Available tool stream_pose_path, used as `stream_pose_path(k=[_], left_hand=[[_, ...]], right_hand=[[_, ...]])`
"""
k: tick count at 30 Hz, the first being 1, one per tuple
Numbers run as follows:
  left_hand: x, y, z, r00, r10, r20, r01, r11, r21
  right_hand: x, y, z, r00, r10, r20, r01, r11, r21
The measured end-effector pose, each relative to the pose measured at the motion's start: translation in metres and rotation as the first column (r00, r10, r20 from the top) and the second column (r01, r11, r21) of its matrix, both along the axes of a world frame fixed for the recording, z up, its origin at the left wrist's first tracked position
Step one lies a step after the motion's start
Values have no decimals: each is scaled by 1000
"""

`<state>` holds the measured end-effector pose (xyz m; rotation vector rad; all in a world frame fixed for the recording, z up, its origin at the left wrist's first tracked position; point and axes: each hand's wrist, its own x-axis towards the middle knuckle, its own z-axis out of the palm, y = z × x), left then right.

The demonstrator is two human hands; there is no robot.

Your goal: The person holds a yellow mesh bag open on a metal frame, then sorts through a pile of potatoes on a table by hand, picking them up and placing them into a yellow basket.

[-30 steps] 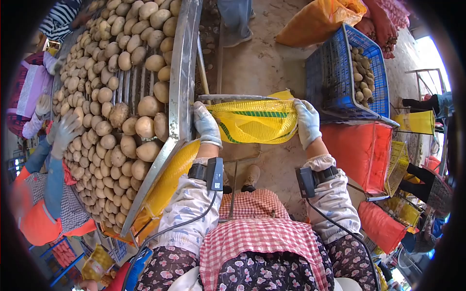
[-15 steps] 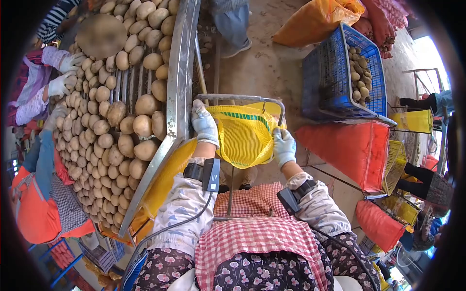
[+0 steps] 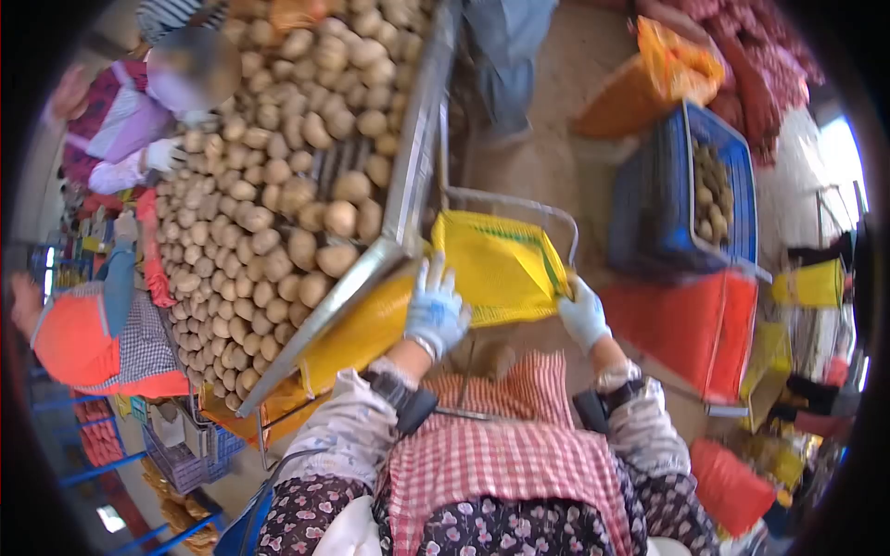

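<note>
Gloved hands (image 3: 436, 313) on yellow mesh sack (image 3: 499, 267)
</note>
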<state>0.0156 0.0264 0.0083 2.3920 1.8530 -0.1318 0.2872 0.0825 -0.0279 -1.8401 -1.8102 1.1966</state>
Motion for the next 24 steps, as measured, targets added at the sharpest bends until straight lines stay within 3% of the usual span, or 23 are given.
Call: stream_pose_path(k=[1, 3, 4, 5, 7, 9, 10, 13, 14, 15, 17, 18, 19, 21, 23, 24], left_hand=[[0, -5, 16, 1000, 4, 7, -4, 1000, 4], [-7, -15, 16, 992, -123, -14, 123, 973, 195], [-10, -15, 26, 977, -212, 6, 211, 975, 64], [-10, -18, 34, 952, -301, 52, 305, 949, -84], [-9, -27, 33, 927, -373, 50, 376, 913, -161], [-7, -37, 28, 911, -408, 55, 412, 907, -83], [-6, -45, 24, 895, -440, 71, 443, 896, -31], [4, -62, 34, 905, -384, 184, 402, 912, -76], [2, -62, 37, 898, -385, 214, 425, 885, -190], [-3, -67, 39, 895, -394, 210, 431, 885, -178], [-14, -82, 38, 859, -379, 344, 373, 924, 84], [-16, -83, 53, 894, -325, 310, 402, 887, -228], [-21, -88, 60, 893, -332, 306, 406, 886, -224], [-28, -102, 63, 874, -444, 199, 479, 859, -183], [-32, -110, 35, 861, -481, 169, 506, 845, -173], [-33, -115, 9, 868, -481, 121, 485, 875, 4]], right_hand=[[0, 4, 5, 998, -1, 57, -3, 997, 72], [-11, 7, 13, 972, 53, 230, -101, 975, 199], [-22, 3, 21, 940, 70, 333, -188, 922, 338], [-37, -5, 33, 836, 52, 547, -292, 885, 362], [-54, -18, 49, 815, 58, 577, -299, 894, 333], [-61, -25, 66, 659, 302, 689, -588, 778, 221], [-67, -29, 72, 656, 296, 694, -592, 773, 230], [-88, -47, 91, 549, 451, 704, -809, 499, 311], [-97, -50, 100, 488, 482, 728, -857, 425, 293], [-102, -48, 98, 490, 469, 735, -854, 426, 297], [-109, -42, 83, 260, 758, 599, -860, 464, -214], [-103, -44, 82, 315, 686, 655, -892, 450, -42], [-99, -43, 82, 321, 681, 658, -890, 455, -38], [-93, -51, 93, 420, 607, 675, -889, 423, 174], [-92, -63, 101, 448, 568, 691, -884, 397, 248], [-93, -69, 107, 412, 571, 711, -897, 390, 207]])
